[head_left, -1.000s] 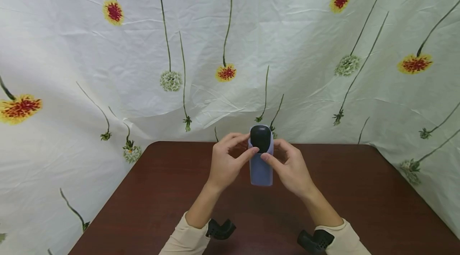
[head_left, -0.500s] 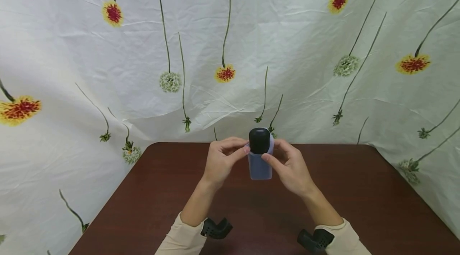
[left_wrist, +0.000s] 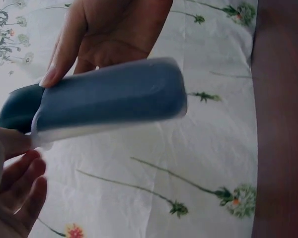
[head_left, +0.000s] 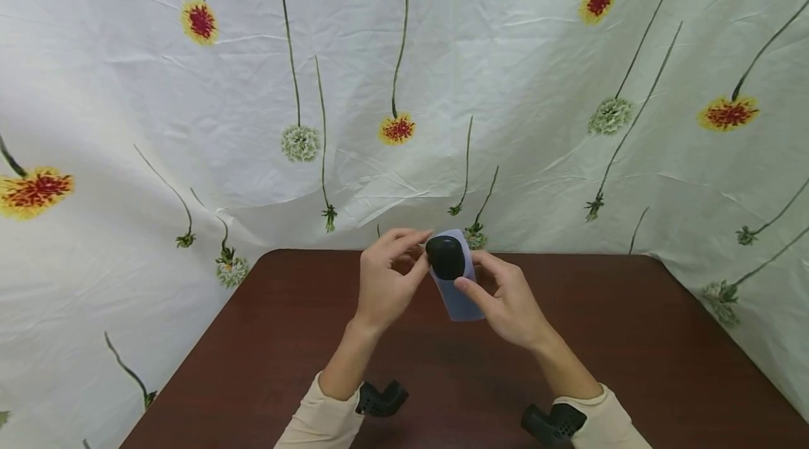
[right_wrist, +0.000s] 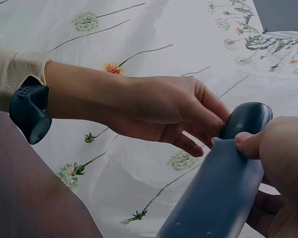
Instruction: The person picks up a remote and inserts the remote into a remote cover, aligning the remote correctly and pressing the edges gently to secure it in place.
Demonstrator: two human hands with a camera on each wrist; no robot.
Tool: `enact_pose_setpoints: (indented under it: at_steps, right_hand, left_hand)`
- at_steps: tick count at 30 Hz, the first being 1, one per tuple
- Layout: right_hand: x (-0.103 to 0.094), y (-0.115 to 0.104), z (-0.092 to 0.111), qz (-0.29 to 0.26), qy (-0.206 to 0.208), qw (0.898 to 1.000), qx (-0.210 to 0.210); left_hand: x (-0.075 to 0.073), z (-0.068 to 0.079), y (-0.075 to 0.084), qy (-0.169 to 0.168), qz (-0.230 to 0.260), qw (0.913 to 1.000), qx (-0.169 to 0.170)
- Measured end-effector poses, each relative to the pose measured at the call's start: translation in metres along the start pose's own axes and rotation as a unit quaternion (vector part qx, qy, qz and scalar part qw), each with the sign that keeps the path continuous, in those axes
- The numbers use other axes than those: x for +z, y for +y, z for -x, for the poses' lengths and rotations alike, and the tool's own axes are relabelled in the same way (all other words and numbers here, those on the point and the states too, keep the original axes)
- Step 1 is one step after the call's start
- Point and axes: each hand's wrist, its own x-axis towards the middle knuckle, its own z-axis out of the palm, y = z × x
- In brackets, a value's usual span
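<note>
In the head view, a blue holder [head_left: 463,304], sleeve-shaped, is held up above the table between both hands. A glossy black rounded object [head_left: 446,258] sticks out of its top; its kind cannot be told, as the rest is hidden inside. The left hand [head_left: 387,284] pinches the black object's left edge between thumb and fingers. On the other side, the right hand [head_left: 513,305] grips the holder, thumb on the front near the opening, fingers behind. The right wrist view shows the black end [right_wrist: 246,120] tilted in the holder's mouth. The holder's lower body [left_wrist: 114,96] fills the left wrist view.
A dark reddish-brown table [head_left: 284,336] lies below the hands. Behind and beside it hangs a white cloth [head_left: 354,27] printed with flowers. Each wrist carries a black camera mount [head_left: 382,398] over a cream sleeve.
The holder has tilted, its top leaning left and its bottom swinging right. The left hand first shifted left; its fingers now pinch the black object's side. The right hand keeps its grip.
</note>
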Motion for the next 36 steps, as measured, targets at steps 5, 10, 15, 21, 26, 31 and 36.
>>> enact_pose_setpoints:
  at_steps: [5, 10, 15, 21, 26, 31, 36]
  right_hand:
    - [-0.001, -0.001, -0.001, 0.008, -0.017, 1.0, 0.0]
    - [-0.001, -0.001, -0.001, 0.018, -0.036, 0.999, 0.001]
    - [0.001, 0.001, 0.0, 0.017, -0.041, 0.999, -0.002]
    - [0.002, 0.003, 0.0, 0.033, -0.035, 0.999, -0.02]
    - [0.003, 0.008, -0.001, 0.094, -0.022, 0.993, -0.062]
    - [0.004, 0.012, -0.001, 0.173, 0.006, 0.98, -0.098]
    - [0.007, 0.012, 0.0, 0.244, 0.051, 0.962, -0.108]
  left_hand:
    - [-0.01, -0.002, 0.001, -0.098, -0.066, 0.9923, 0.037]
    - [-0.017, -0.003, 0.005, -0.179, -0.093, 0.9792, 0.02]
    - [-0.015, -0.003, 0.007, -0.162, -0.131, 0.9776, 0.029]
    - [-0.01, -0.002, 0.009, -0.062, -0.136, 0.988, 0.041]
    - [-0.008, -0.003, 0.012, -0.012, -0.131, 0.9906, 0.037]
    - [-0.004, -0.002, 0.016, 0.004, -0.151, 0.988, 0.032]
    - [0.001, -0.001, 0.022, 0.017, -0.163, 0.9858, 0.036]
